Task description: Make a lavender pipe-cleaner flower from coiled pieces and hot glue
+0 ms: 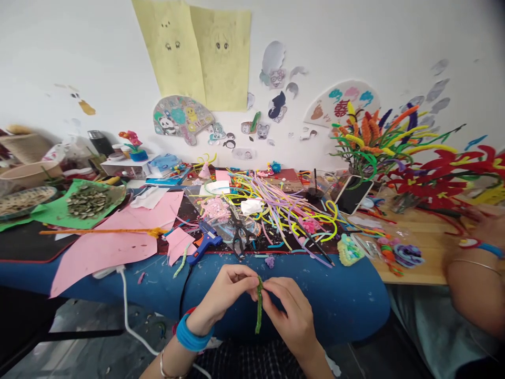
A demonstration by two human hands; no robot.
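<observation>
A short green pipe cleaner [259, 313] hangs down between my two hands in front of the table edge. My left hand [232, 289] pinches its upper end between thumb and forefinger. From the other side my right hand [290, 310] presses thumb and fingertips on the same upper end; its other fingers are curled. Beyond the hands lie a blue glue gun [205, 242], black-handled scissors [239, 239] and a small purple fuzzy piece [269, 261]. A heap of pastel pipe cleaners [282, 202] spreads over the table behind them.
Pink sheets [114, 252] hang over the table's left edge. A green sheet [51, 209] bears shells of seeds. A phone [354, 195] leans before the pipe-cleaner flowers [371, 137]. At right another person's arm [477, 263] reaches over the wooden table. A white cable [128, 310] runs down at left.
</observation>
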